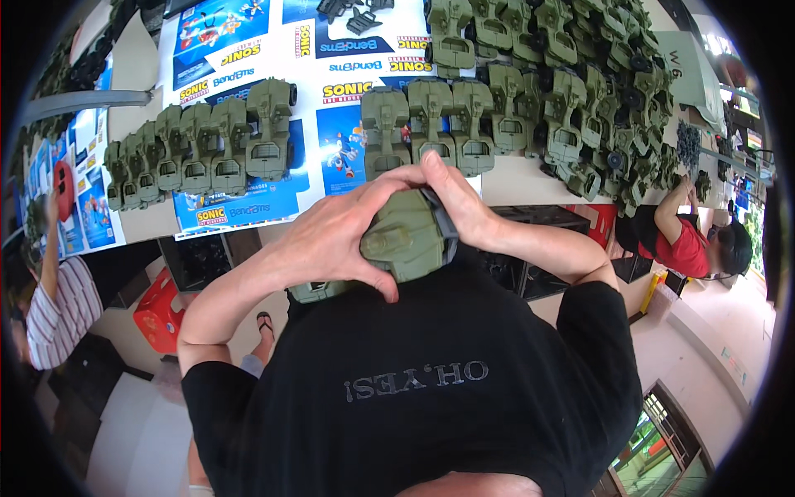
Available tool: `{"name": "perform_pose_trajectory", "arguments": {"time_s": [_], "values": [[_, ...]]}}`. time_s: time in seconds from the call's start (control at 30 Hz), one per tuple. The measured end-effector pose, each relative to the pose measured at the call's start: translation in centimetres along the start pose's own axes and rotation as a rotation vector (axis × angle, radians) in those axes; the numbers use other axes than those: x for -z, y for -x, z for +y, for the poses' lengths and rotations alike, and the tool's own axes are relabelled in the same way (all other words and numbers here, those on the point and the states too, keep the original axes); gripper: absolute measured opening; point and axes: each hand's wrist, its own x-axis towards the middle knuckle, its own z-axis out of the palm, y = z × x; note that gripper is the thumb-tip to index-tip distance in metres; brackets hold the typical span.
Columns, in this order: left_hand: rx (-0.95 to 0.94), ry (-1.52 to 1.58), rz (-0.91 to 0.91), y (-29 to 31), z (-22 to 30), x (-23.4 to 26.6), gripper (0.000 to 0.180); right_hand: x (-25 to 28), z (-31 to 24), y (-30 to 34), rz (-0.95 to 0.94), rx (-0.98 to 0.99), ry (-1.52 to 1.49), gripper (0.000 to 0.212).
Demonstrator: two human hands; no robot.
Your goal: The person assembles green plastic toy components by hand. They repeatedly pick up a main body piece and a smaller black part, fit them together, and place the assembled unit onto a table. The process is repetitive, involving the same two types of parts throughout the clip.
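Note:
Close to my chest, at the table's near edge, I hold an olive-green plastic toy vehicle (406, 236) in both hands. My left hand (335, 232) wraps its left side, with the thumb along the lower edge and the fingers over the far side. Against its far right side presses my right hand (464, 203), one finger pointing up at the top; its other fingers are partly hidden. A row of similar green toy vehicles (269, 137) lines the table to the left. Just beyond my hands stand several more toy vehicles (431, 112).
Many green vehicles (571, 108) crowd the table's right side. Printed sheets (327, 83) cover its middle, with small black parts (360, 15) at the far edge. A metal bar (91, 101) crosses the left. Other people sit at both sides, one in a red shirt (683, 248). A red stool (159, 311) stands below.

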Motion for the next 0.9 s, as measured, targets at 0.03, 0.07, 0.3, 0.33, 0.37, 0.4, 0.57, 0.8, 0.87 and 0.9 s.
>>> {"name": "perform_pose_trajectory", "arguments": {"time_s": [0.03,0.07,0.3,0.33,0.37,0.4,0.57,0.8,0.87,0.9], "values": [[-0.012,-0.042,-0.005,0.2,-0.1,-0.4,0.104,-0.4,0.4,0.5,0.005,0.030,-0.028,0.081],[-0.024,-0.083,-0.009,0.5,-0.2,-0.8,0.102,-0.8,0.7,0.9,0.010,0.060,-0.056,0.080],[-0.023,-0.267,-0.013,1.1,-0.7,-2.4,0.096,-2.3,2.4,1.4,0.081,0.251,-0.101,0.055],[-0.022,-0.274,-0.014,1.1,-0.8,-2.5,0.095,-2.4,2.7,1.4,0.089,0.289,-0.096,0.048],[-0.023,-0.289,-0.029,1.1,-0.7,-2.5,0.095,-2.5,2.7,1.4,0.092,0.319,-0.060,0.045],[-0.024,-0.304,-0.044,1.1,-0.6,-2.6,0.095,-2.6,2.8,1.5,0.096,0.349,-0.023,0.042],[0.013,-0.348,-0.068,1.3,0.5,-2.5,0.095,-2.8,2.2,1.6,0.083,0.388,-0.059,0.035],[0.106,-0.135,0.002,0.3,0.2,-0.1,0.103,-0.4,0.7,-1.6,-0.033,0.169,0.009,0.060],[0.153,-0.049,0.048,-0.7,-0.1,1.4,0.105,0.9,-0.8,-3.1,0.027,0.065,-0.069,0.057],[0.175,-0.006,0.071,-1.2,-0.4,2.0,0.106,1.1,-1.2,-3.3,0.206,0.160,0.019,0.055]]}}
